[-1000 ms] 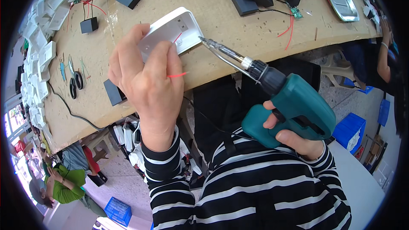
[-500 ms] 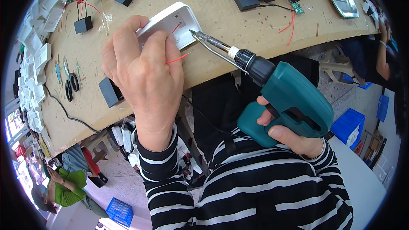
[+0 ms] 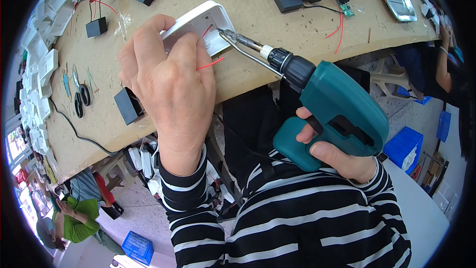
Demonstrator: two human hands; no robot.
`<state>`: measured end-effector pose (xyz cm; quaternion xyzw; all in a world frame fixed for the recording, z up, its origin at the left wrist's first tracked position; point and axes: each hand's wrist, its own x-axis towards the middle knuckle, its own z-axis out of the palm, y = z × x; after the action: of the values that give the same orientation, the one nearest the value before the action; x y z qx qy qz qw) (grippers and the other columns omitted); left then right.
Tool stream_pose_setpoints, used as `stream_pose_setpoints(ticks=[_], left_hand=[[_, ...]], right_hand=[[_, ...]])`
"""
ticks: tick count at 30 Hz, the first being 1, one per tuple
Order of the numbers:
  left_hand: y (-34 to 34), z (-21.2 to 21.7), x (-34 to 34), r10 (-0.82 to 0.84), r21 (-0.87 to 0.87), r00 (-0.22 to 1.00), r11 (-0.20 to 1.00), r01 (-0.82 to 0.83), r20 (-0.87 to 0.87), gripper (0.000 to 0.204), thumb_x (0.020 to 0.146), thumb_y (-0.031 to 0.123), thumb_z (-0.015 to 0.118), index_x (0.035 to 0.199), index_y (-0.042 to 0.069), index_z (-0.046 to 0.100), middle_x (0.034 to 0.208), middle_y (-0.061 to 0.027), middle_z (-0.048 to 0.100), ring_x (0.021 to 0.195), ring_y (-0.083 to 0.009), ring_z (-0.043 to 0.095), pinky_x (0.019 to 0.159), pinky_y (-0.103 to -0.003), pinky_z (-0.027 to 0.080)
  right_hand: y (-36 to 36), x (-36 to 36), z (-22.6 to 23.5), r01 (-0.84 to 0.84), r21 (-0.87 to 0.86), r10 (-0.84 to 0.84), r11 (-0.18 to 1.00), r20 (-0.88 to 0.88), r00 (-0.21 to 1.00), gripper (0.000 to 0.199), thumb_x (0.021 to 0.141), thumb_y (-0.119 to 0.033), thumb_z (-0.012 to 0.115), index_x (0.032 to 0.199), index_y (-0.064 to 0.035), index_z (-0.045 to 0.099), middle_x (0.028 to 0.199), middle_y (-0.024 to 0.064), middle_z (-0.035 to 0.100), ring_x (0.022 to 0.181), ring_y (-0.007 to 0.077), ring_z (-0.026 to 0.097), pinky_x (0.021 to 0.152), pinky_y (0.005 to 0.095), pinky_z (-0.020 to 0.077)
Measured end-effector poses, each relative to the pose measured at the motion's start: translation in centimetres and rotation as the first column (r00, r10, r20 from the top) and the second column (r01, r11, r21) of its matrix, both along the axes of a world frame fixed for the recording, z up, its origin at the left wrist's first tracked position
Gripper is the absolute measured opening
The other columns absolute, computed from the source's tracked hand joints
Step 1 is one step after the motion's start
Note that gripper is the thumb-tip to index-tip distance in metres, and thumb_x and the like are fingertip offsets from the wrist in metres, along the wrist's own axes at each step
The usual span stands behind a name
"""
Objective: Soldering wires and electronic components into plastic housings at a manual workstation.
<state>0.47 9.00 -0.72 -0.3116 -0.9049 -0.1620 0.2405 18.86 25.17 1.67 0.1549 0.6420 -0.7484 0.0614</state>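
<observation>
Leftward shift of the soldering gun (image 3: 344, 109) has brought its tip over the opening of the white case (image 3: 224, 20), grasped by the fingers of the left hand (image 3: 168, 84). Right of them juts a red wire (image 3: 212, 63); fingers of the right hand (image 3: 344, 160) wrap the gun's handle.

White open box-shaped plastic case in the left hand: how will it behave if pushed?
The white plastic case looks thin-walled and hollow, so probably light, and could skid if the left hand loosens. Its straight walls suggest fair stiffness. Flat sides make rolling unlikely.
</observation>
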Motion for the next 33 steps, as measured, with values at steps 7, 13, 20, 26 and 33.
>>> stream_pose_setpoints(ticks=[7,13,20,26,33], left_hand=[[-0.1,0.0,-0.1,-0.01,0.019,1.0,1.0,0.01,-0.009,0.007,0.069,0.008,0.069,0.076,0.006,0.068,0.109,-0.0083,0.055,0.1,-0.0301,0.049,0.085,-0.041,0.036],[0.0,0.0,0.0,-0.002,0.006,1.0,1.0,0.003,-0.004,0.007,0.069,0.008,0.069,0.076,0.005,0.068,0.108,-0.0082,0.056,0.1,-0.0301,0.049,0.084,-0.041,0.037],[0.1,0.1,0.0,0.008,0.003,1.0,1.0,-0.008,-0.008,0.006,0.07,0.008,0.069,0.075,0.005,0.068,0.108,-0.0079,0.055,0.1,-0.0299,0.049,0.083,-0.041,0.037],[0.1,0.1,0.1,0.002,0.016,1.0,1.0,-0.002,-0.01,0.006,0.069,0.008,0.069,0.074,0.005,0.067,0.108,-0.0081,0.055,0.1,-0.0296,0.049,0.084,-0.041,0.037],[-0.2,0.1,0.0,0.009,-0.023,0.999,1.0,-0.01,-0.04,0.011,0.073,0.011,0.067,0.083,0.008,0.07,0.106,-0.0071,0.057,0.095,-0.028,0.05,0.083,-0.037,0.039]], right_hand=[[-0.5,-1.2,0.1,0.071,0.016,-0.069,0.997,-0.096,0.993,0.048,0.081,-0.002,0.069,0.124,0.0024,0.05,0.113,0.0142,0.059,0.087,0.0147,0.063,0.078,0.0286,0.0534],[-0.4,-1.4,0.2,0.012,0.083,-0.011,0.996,-0.014,1.0,0.058,0.082,-0.013,0.068,0.132,-0.0026,0.041,0.116,0.0132,0.056,0.088,0.0161,0.061,0.079,0.0309,0.0501],[-0.6,-1.4,0.4,0.017,0.096,-0.018,0.995,0.01,1.0,0.056,0.082,-0.012,0.068,0.131,-0.0032,0.041,0.11,0.011,0.056,0.085,0.015,0.06,0.077,0.0298,0.0503],[-1.0,-1.3,0.3,0.031,0.112,-0.034,0.993,0.018,0.999,0.048,0.083,-0.011,0.067,0.125,-0.003,0.045,0.107,0.0093,0.056,0.084,0.0139,0.059,0.077,0.0296,0.05],[-1.0,-1.1,1.0,0.001,0.146,-0.024,0.989,0.153,0.988,0.037,0.083,-0.012,0.068,0.115,-0.0032,0.051,0.102,0.0064,0.056,0.086,0.0127,0.058,0.078,0.0291,0.0495]])
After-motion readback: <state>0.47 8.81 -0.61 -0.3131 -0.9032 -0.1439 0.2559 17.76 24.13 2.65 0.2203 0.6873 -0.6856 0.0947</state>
